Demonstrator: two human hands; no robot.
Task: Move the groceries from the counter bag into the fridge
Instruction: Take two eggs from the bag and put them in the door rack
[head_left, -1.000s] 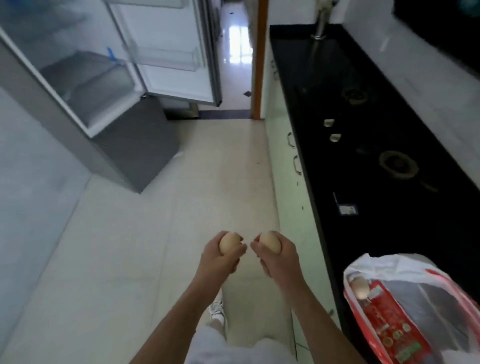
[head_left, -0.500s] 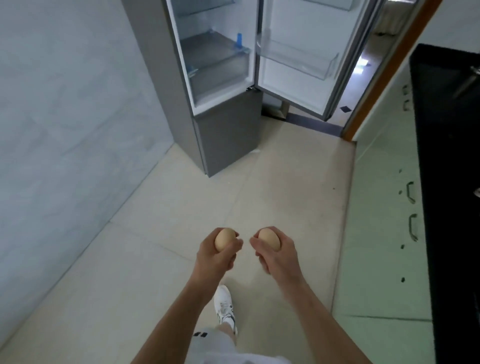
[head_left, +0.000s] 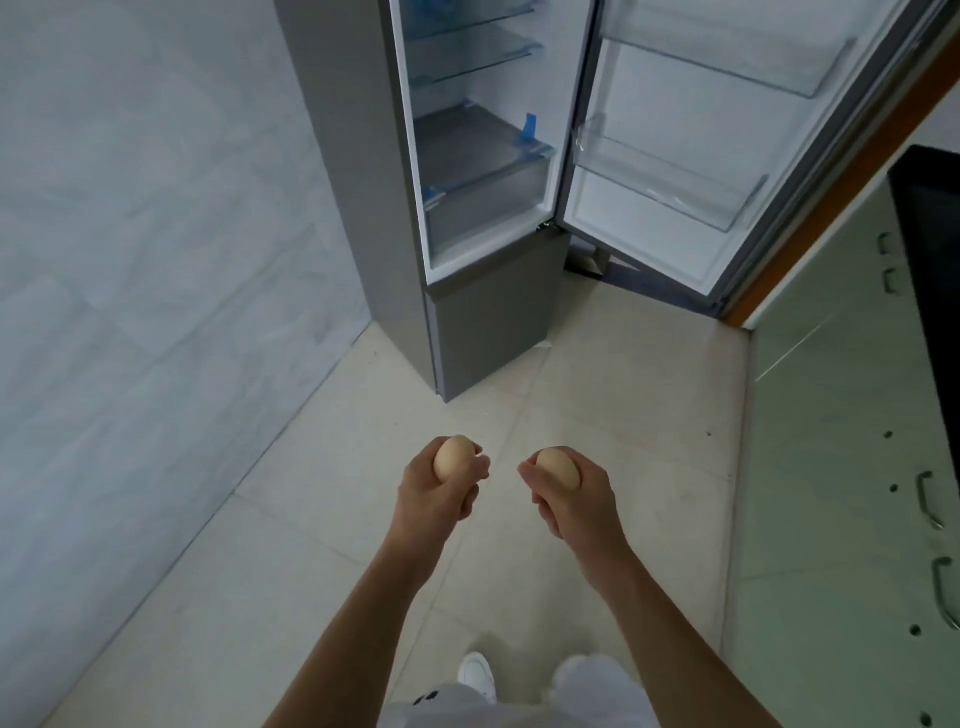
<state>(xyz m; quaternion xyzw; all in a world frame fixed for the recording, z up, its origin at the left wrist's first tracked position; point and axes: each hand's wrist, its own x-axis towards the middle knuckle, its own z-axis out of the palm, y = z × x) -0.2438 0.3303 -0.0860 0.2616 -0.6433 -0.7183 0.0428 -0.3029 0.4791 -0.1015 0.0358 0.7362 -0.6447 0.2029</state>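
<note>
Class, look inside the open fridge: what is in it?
The fridge shows bare glass shelves and a drawer; no food is visible. The drawer's contents are hidden, and the top is cropped out of view.

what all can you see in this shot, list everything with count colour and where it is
eggs: 2, tan, one in each hand, left egg, right egg
fridge: 1, grey, ahead against the wall, upper compartment open
fridge door: 1, white inside, swung open to the right, clear door bins look empty
glass shelves: at least 2, clear, inside fridge
crisper drawer: 1, clear with blue tabs, bottom of open compartment
cabinets: pale green, metal handles, right side
counter: black, far right
floor: cream tiles
shoe: 1, white, bottom
hands: left hand, right hand, each closed on an egg
</note>
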